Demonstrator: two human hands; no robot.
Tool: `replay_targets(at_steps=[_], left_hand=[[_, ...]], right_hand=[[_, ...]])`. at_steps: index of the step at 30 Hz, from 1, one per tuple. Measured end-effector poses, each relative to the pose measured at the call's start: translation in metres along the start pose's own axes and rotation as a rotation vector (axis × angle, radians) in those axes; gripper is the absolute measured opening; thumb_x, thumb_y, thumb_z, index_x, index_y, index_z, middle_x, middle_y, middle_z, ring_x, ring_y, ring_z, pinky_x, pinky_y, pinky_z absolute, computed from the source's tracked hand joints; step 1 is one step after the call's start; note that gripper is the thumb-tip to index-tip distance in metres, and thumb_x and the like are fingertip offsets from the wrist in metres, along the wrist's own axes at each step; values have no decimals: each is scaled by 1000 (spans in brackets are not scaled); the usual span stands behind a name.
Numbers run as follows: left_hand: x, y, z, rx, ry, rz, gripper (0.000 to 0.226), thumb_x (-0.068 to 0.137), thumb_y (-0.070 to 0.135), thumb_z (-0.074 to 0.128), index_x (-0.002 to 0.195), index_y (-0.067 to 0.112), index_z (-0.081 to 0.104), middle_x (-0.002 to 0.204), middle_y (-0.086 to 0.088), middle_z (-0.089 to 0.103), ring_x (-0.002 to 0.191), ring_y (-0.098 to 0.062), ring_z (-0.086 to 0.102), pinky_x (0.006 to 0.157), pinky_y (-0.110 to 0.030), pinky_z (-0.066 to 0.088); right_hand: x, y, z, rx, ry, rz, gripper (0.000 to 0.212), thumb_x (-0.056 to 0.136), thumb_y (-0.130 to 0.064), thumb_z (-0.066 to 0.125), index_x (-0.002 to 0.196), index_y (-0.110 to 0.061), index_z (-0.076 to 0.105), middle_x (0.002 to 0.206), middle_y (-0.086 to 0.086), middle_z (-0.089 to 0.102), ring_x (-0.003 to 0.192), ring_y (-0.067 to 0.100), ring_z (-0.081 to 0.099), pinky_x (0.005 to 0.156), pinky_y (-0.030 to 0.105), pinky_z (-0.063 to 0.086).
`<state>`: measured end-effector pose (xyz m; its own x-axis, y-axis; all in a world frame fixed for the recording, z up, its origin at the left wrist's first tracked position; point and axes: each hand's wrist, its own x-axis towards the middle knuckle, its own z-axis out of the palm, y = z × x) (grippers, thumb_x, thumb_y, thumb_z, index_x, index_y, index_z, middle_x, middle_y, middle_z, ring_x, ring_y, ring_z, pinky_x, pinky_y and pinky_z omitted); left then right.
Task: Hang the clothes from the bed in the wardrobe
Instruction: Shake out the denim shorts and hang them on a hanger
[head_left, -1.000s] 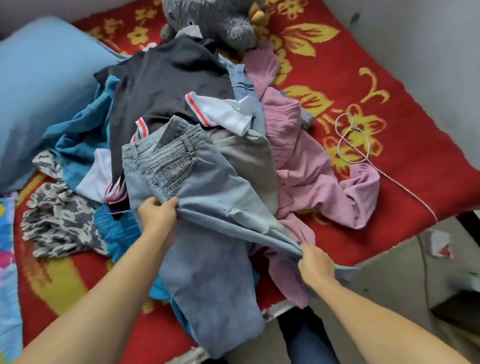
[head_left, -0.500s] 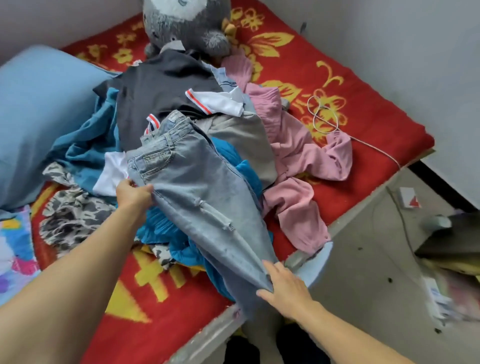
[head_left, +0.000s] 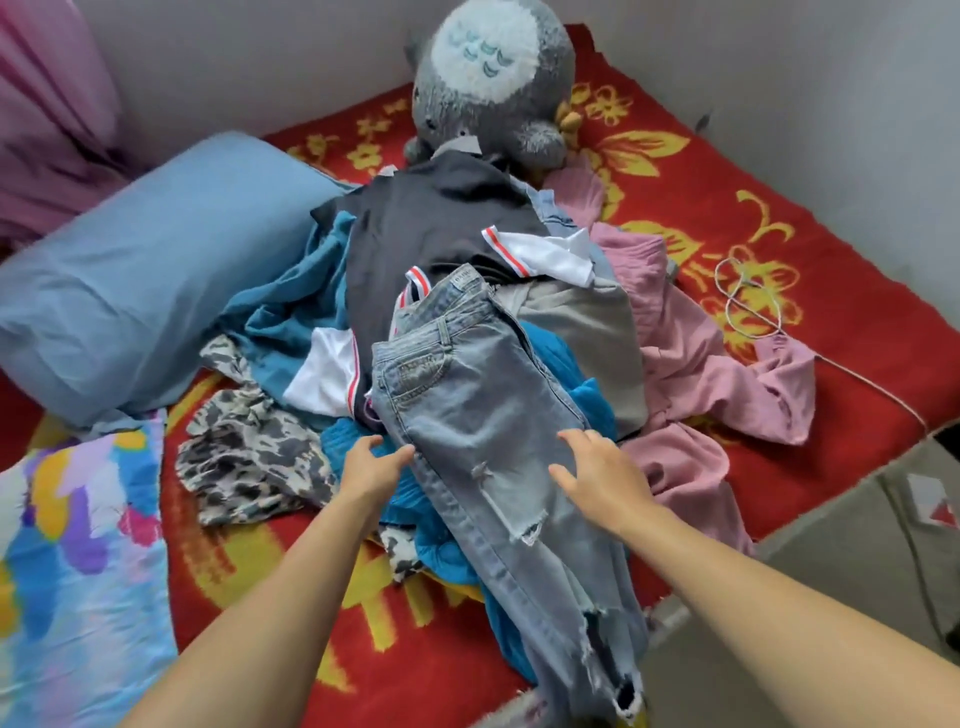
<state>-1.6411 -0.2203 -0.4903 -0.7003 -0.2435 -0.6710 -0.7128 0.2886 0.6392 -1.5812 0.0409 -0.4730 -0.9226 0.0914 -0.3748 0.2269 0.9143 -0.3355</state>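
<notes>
I am looking down at my left hand (head_left: 375, 464) and right hand (head_left: 602, 475), both with fingers spread, resting at either side of the jeans (head_left: 483, 415). The jeans are lying folded lengthwise on top of the clothes pile (head_left: 447, 228) on the red blanket (head_left: 810, 208), their torn hems hanging over the bed edge. A blue pillow (head_left: 156, 280) is lying left of the pile and a grey plush toy (head_left: 493, 83) is sitting behind it.

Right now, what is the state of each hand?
Left hand: open, at the edge of the jeans, not gripping.
Right hand: open, over the jeans.
</notes>
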Motion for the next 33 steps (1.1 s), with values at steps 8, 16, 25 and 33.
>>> replay_targets(at_steps=[8, 16, 25, 33], left_hand=[[54, 4, 16, -300, 56, 0, 26, 87, 25, 70, 106, 12, 58, 110, -8, 62, 99, -24, 59, 85, -36, 47], [71, 66, 26, 401, 358, 574, 111, 62, 33, 85, 151, 30, 19, 155, -6, 21, 142, -24, 22, 115, -45, 25], [49, 63, 43, 726, 48, 879, 9, 61, 23, 62, 65, 23, 54, 82, 11, 65, 94, -19, 61, 88, -37, 47], [0, 46, 23, 620, 182, 809, 17, 69, 35, 60, 64, 22, 49, 70, 12, 53, 79, -13, 47, 68, -37, 45]], right_hand=[[157, -76, -29, 272, 171, 1, 77, 83, -47, 67, 144, -15, 33, 145, 7, 45, 130, 28, 43, 100, 40, 39], [169, -30, -40, 679, -13, -444, 36, 63, 0, 56, 85, -25, 70, 90, -1, 69, 91, 15, 64, 86, 34, 51], [187, 8, -65, 365, -405, -569, 48, 62, -1, 44, 93, -27, 70, 94, -6, 73, 94, 15, 66, 86, 39, 53], [239, -83, -61, -115, 206, -1169, 36, 77, 0, 51, 108, -6, 68, 122, 12, 64, 117, 31, 58, 100, 42, 46]])
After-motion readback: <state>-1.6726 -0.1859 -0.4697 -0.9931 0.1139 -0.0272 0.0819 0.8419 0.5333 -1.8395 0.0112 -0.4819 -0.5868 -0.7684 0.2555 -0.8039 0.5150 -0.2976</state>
